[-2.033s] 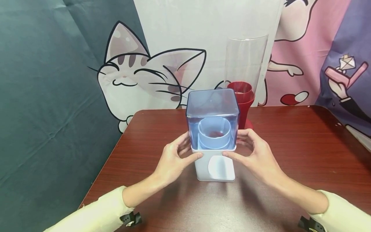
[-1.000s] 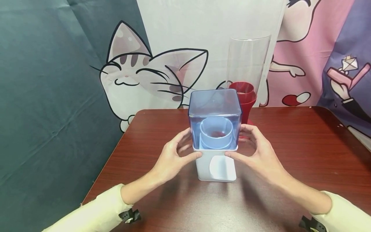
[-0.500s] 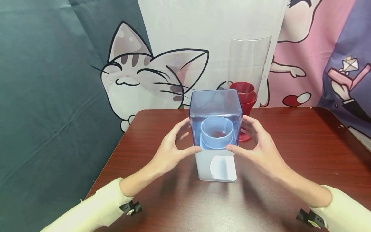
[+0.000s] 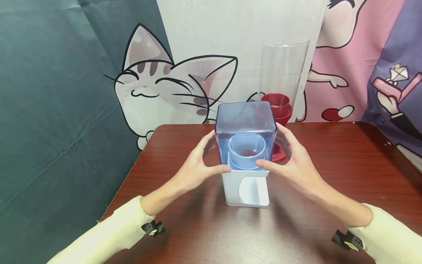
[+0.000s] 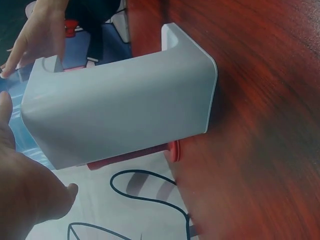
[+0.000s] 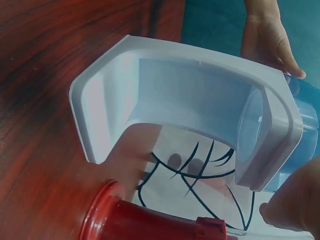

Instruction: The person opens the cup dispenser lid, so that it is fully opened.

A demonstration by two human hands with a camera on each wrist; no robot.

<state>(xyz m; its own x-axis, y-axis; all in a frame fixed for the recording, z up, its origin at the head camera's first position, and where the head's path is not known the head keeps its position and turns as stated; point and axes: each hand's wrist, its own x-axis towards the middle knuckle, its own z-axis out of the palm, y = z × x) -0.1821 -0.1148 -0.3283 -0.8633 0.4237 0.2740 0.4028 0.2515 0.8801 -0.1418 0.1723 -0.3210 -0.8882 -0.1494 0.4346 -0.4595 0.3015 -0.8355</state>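
In the head view, a white C-shaped dispenser stand (image 4: 232, 189) stands upright on the table, topped by a translucent blue square cover (image 4: 245, 115). A round collar (image 4: 246, 161) shows through the cover. My left hand (image 4: 197, 168) holds the cover's left side, thumb at the front near the seam with the stand. On the opposite side my right hand (image 4: 295, 165) holds the cover, its thumb lying on the lower front; the cover hides part of both hands' fingers. The stand's open, hollow side (image 6: 185, 95) faces the right wrist camera.
Close behind the dispenser stands a tall clear cylinder (image 4: 285, 66) on a red base (image 4: 283, 118). The brown wooden table (image 4: 336, 165) ends at a back edge against a cloth backdrop (image 4: 158, 99) printed with cartoons.
Both hands have slid upward from the white stand's upper part to the blue cover, the right thumb now higher than the left. The dispenser still stands on the table.
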